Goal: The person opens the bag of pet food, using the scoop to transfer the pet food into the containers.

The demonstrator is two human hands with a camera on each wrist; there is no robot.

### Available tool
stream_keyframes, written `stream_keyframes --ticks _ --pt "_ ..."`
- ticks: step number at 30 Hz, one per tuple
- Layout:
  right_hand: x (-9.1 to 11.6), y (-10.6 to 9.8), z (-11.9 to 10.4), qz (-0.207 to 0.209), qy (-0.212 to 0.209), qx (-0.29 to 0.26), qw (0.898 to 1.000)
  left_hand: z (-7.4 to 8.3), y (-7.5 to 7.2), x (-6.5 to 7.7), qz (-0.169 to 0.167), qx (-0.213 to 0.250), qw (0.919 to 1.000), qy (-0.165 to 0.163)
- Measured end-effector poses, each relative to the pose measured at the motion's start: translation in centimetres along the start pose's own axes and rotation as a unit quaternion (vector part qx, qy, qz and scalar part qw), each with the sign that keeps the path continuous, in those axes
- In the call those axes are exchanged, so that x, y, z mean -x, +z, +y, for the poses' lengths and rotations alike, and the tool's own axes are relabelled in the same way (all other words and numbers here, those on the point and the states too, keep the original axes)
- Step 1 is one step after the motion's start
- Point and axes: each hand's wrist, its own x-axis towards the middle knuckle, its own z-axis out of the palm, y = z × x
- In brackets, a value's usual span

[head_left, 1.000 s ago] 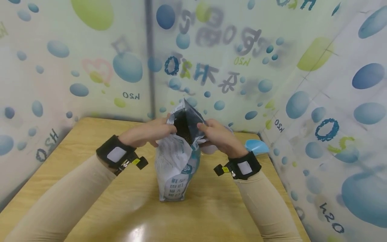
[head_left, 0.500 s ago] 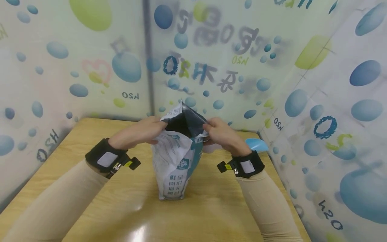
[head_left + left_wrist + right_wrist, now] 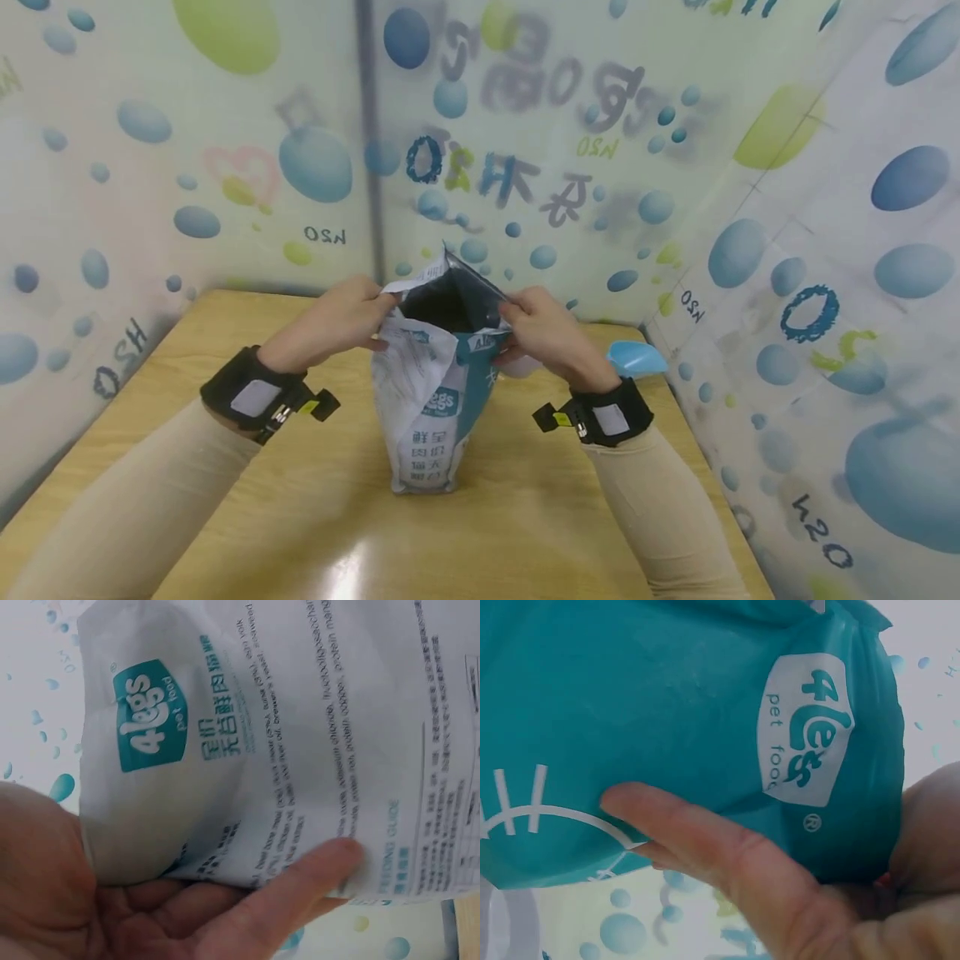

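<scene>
A white and teal pet food bag [image 3: 420, 400] stands upright on the wooden table, its top spread wide and its dark silvery lining showing. My left hand [image 3: 345, 321] grips the left side of the bag's rim, thumb over the edge. On the opposite side, my right hand [image 3: 543, 333] pinches the rim the same way. The left wrist view has the white printed panel of the bag [image 3: 300, 750] with fingers [image 3: 300, 877] against it. In the right wrist view, an index finger [image 3: 690, 825] lies along the teal panel with the "4legs" label.
A light blue scoop [image 3: 636, 358] lies at the table's back right corner. Behind the right hand, a pale rounded container [image 3: 521, 367] is mostly hidden. Walls with printed bubbles border the wooden table [image 3: 247, 517] at the back and right.
My left hand has moved left, pulling the bag's mouth wider. The right hand has stayed nearly in place, still on the rim. The bag's front has turned more toward the camera.
</scene>
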Motion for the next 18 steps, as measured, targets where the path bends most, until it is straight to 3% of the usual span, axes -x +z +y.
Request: stream_keyframes --ticks 7,9,14,18 --pt "-1.3 2.3 0.5 -0.009 -0.025 -0.067 0.997 -2.1 -1.5 0.3 0.061 0.041 0.9972 0.016" --pt "-1.8 3.1 0.9 -0.015 -0.027 -0.102 0.994 -2.7 -2.3 0.4 0.08 0.033 0.996 0.022" --pt "-3.8 5.9 2.2 -0.03 -0.044 -0.2 0.978 -3.2 -4.9 0.7 0.131 -0.052 0.9894 0.035" --pt "-6.0 8.3 4.4 -0.051 -0.068 -0.295 0.952 -3.0 -5.7 0.1 0.184 -0.13 0.9716 0.07"
